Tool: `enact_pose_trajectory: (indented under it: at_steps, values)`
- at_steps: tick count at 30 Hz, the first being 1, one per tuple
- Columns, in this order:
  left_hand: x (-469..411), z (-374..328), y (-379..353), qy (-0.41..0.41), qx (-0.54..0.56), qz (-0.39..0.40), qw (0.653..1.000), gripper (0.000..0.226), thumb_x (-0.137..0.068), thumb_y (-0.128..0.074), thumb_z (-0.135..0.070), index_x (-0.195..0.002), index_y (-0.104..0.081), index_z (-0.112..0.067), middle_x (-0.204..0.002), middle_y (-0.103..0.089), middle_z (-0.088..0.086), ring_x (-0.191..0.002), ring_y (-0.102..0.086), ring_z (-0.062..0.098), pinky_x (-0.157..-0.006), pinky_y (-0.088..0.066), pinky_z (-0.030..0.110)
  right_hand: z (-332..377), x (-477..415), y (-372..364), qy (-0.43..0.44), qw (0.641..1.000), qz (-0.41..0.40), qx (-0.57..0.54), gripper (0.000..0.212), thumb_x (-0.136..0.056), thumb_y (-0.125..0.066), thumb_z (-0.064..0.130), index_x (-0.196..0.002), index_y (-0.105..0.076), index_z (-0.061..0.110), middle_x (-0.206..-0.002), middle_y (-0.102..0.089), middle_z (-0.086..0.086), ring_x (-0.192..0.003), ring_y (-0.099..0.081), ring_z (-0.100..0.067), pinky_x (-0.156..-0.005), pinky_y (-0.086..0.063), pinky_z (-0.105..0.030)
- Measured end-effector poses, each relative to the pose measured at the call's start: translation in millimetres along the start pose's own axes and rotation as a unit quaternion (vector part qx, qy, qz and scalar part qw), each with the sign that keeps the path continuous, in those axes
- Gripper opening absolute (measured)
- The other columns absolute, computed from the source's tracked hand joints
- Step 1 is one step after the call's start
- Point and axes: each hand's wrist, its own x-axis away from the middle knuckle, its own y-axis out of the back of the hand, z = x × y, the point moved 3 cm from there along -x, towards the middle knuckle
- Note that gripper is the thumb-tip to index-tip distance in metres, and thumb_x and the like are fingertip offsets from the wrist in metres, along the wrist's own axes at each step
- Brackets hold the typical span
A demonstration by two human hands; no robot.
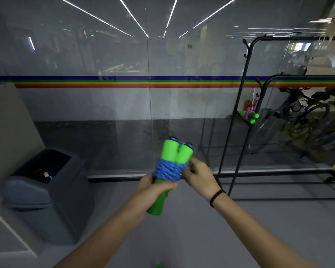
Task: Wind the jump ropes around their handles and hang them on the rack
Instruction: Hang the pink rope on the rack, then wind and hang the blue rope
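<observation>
I hold a jump rope (168,169) in front of me: two green foam handles side by side, with blue rope wound tightly around their middle. My left hand (153,192) grips the lower part of the handles below the winding. My right hand (198,176) pinches the right side of the blue winding with its fingertips. A black metal rack (238,117) stands to the right against the glass wall. A second wound jump rope (249,115), green handles with pink rope, hangs on the rack's side hook.
A dark grey bin (46,188) stands at lower left beside a grey partition (6,136). A glass wall with a rainbow stripe (124,82) runs across ahead. Bicycles (302,120) stand behind the glass at right. A small green object (159,265) lies on the floor by my feet.
</observation>
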Motion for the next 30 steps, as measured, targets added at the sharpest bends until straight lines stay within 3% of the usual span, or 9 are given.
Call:
enact_pose_trajectory:
  at_steps: [3, 9, 12, 15, 20, 22, 24, 26, 30]
  values:
    - [2.3, -4.5, -2.4, 0.051, 0.172, 0.031, 0.983, 0.011, -0.068, -0.062, -0.006, -0.077, -0.056, -0.006, -0.061, -0.056, 0.007, -0.041, -0.049, 0.01, -0.038, -0.04, 0.017, 9.8, 2.6, 6.3, 0.059, 0.998, 0.023, -0.001, 0.019, -0.088, -0.059, 0.017, -0.073, -0.049, 0.026, -0.059, -0.054, 0.006, -0.054, -0.047, -0.006, -0.058, -0.04, -0.023]
    - [20.6, -6.7, 3.9, 0.031, 0.242, 0.087, 0.966, 0.033, -0.042, -0.063, -0.008, -0.074, -0.053, -0.004, -0.061, -0.053, 0.013, -0.046, -0.046, 0.016, -0.044, -0.043, 0.022, -7.5, 6.7, 17.9, 0.066, 0.996, -0.006, 0.061, 0.025, -0.087, -0.059, 0.019, -0.069, -0.045, 0.027, -0.071, -0.063, -0.011, -0.071, -0.057, -0.026, -0.061, -0.038, -0.026]
    - [28.0, -4.7, 12.1, 0.019, 0.218, 0.06, 0.974, 0.044, -0.038, -0.066, -0.01, -0.079, -0.053, -0.001, -0.061, -0.056, 0.017, -0.045, -0.048, 0.019, -0.043, -0.044, 0.023, -5.6, 12.8, 23.5, 0.069, 0.996, -0.008, 0.054, 0.027, -0.088, -0.059, 0.021, -0.067, -0.044, 0.03, -0.068, -0.062, -0.005, -0.066, -0.055, -0.017, -0.06, -0.038, -0.023]
    - [29.2, -14.5, 21.5, -0.003, 0.168, 0.016, 0.986, 0.039, -0.049, -0.065, -0.005, -0.086, -0.053, -0.001, -0.061, -0.06, 0.013, -0.045, -0.052, 0.017, -0.042, -0.043, 0.02, 14.4, 25.4, 29.1, 0.102, 0.993, -0.039, 0.038, 0.024, -0.085, -0.064, 0.021, -0.067, -0.048, 0.027, -0.061, -0.058, 0.007, -0.058, -0.05, -0.007, -0.055, -0.036, -0.015]
    - [25.8, -30.7, 19.2, -0.038, 0.13, -0.043, 0.99, 0.029, -0.072, -0.064, 0.004, -0.099, -0.055, -0.002, -0.068, -0.06, 0.013, -0.048, -0.055, 0.015, -0.042, -0.044, 0.02, 76.8, 50.8, 34.6, 0.3, 0.942, -0.118, 0.095, 0.014, -0.082, -0.066, 0.017, -0.073, -0.059, 0.01, -0.067, -0.057, 0.005, -0.063, -0.051, -0.006, -0.06, -0.038, -0.007]
    - [26.0, -32.3, 14.7, -0.048, 0.11, -0.055, 0.991, 0.04, -0.063, -0.068, -0.005, -0.101, -0.056, -0.002, -0.07, -0.061, 0.013, -0.053, -0.054, 0.017, -0.047, -0.046, 0.022, 91.0, 57.8, 30.0, 0.352, 0.921, -0.129, 0.111, 0.011, -0.082, -0.065, 0.015, -0.075, -0.06, 0.008, -0.07, -0.055, 0.005, -0.065, -0.049, -0.004, -0.063, -0.038, -0.009]
    - [27.9, -34.5, 9.1, -0.063, 0.099, -0.062, 0.991, 0.047, -0.054, -0.069, -0.013, -0.1, -0.059, -0.007, -0.074, -0.064, 0.013, -0.061, -0.057, 0.019, -0.057, -0.048, 0.027, 96.9, 60.2, 24.4, 0.373, 0.912, -0.128, 0.115, 0.007, -0.083, -0.065, 0.013, -0.079, -0.061, 0.008, -0.075, -0.053, 0.006, -0.069, -0.047, -0.003, -0.067, -0.038, -0.01]
    - [29.6, -36.1, 3.2, -0.08, 0.095, -0.061, 0.99, 0.041, -0.061, -0.073, -0.009, -0.099, -0.061, -0.013, -0.08, -0.067, 0.011, -0.071, -0.059, 0.022, -0.066, -0.049, 0.032, 98.2, 59.3, 20.7, 0.379, 0.911, -0.12, 0.112, 0.006, -0.084, -0.065, 0.011, -0.085, -0.063, 0.005, -0.08, -0.057, 0.001, -0.075, -0.048, -0.006, -0.071, -0.04, -0.013]
    - [33.4, -39.9, -1.8, -0.107, 0.068, -0.074, 0.989, 0.038, -0.064, -0.068, -0.013, -0.099, -0.061, -0.024, -0.08, -0.068, 0.003, -0.071, -0.061, 0.016, -0.064, -0.052, 0.027, 98.7, 59.2, 21.3, 0.366, 0.922, -0.116, 0.051, 0.02, -0.089, -0.057, 0.016, -0.1, -0.067, 0.004, -0.09, -0.061, -0.006, -0.085, -0.056, -0.008, -0.079, -0.042, -0.013]
